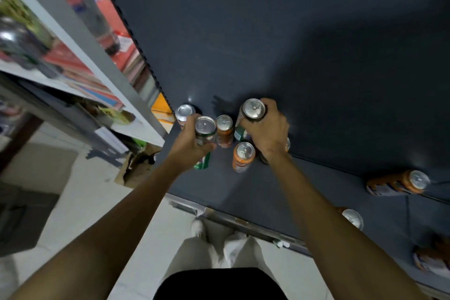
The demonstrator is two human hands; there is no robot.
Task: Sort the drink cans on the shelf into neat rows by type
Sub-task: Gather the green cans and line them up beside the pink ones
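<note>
Drink cans, slim aluminium cylinders with silver pull-tab lids, stand clustered on the dark grey flat metal shelf (316, 68) at the centre of the frame, and you are mid-sort with one in each hand.

Nearest you in the cluster, an orange-labelled can (243, 157) stands free at lower centre, just beside your right wrist. Left of it, your left hand (188, 145) has its fingers curled round a green-labelled can (205, 137), thumb across the front; from this angle I cannot tell whether its base rests on the shelf. Just behind that, a second orange can (224, 130) stands between your two hands. Your right hand (266, 130) wraps a dark-bodied can (253, 109) from the side, fingers closed about its upper wall. It seems raised above its neighbours, with another green can (240, 133) partly hidden under that hand. Farthest left, a pale silver-topped can (184, 112) stands by the shelf's edge, touching your left fingers.

Well apart at the right of the frame, an orange and purple can lying on its side (397, 184) waits unsorted.

Judging by the mix, rows are barely begun. Your next move calls for setting each held can beside its own kind, green by green, placing them squarely so the orange pair stays upright.
</note>
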